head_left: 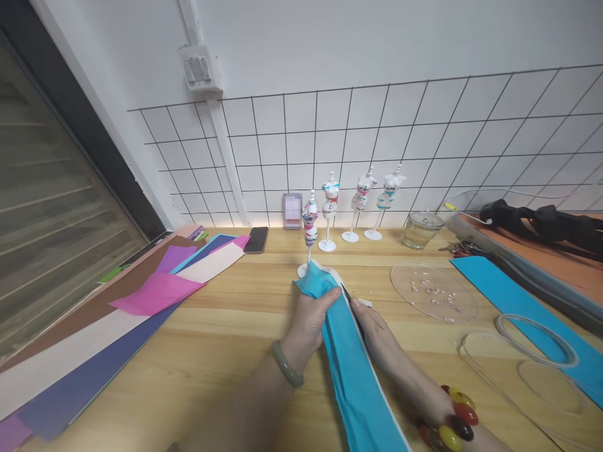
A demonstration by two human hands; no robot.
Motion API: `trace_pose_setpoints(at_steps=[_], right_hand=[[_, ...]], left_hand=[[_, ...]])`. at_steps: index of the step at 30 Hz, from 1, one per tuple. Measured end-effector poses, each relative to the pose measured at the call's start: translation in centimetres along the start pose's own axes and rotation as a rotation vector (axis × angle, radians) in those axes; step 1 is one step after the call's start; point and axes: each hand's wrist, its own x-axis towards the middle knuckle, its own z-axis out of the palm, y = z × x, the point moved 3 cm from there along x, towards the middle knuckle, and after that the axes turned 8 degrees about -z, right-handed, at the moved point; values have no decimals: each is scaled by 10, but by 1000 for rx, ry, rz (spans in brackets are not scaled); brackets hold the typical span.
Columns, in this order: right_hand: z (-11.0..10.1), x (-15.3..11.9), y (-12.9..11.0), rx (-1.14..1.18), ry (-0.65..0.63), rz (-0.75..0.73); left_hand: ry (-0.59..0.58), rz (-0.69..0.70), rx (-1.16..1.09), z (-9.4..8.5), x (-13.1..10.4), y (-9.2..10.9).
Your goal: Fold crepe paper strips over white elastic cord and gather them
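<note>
My left hand (308, 317), with a bracelet on its wrist, is closed on a long strip of blue crepe paper (351, 370). The thumb lies on top of the strip, near its far end. A white edge runs along the right side of the paper. Against that edge, my right hand (374, 326) is closed around slim dark scissors (347, 294), mostly hidden by the fingers and paper. Just beyond the far end of the strip stands a miniature dress form (309, 220) wrapped in coloured bits, its base partly covered by the paper.
More small dress forms (330, 194) stand by the tiled wall. Coloured paper sheets (160, 295) and a phone (256, 240) lie left. On the right are a clear disc with small beads (433, 292), a glass (421, 229), another blue strip (485, 282) and coiled white cord (537, 339).
</note>
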Motion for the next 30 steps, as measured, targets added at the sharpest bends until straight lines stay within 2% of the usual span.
trace_pose_setpoints(at_steps=[21,30], right_hand=[[0,1,5,-19,48,36],[1,2,3,-8,17,31]], left_hand=[[-6,66,100,-5,5,-7],[3,56,78,-1,2,-5]])
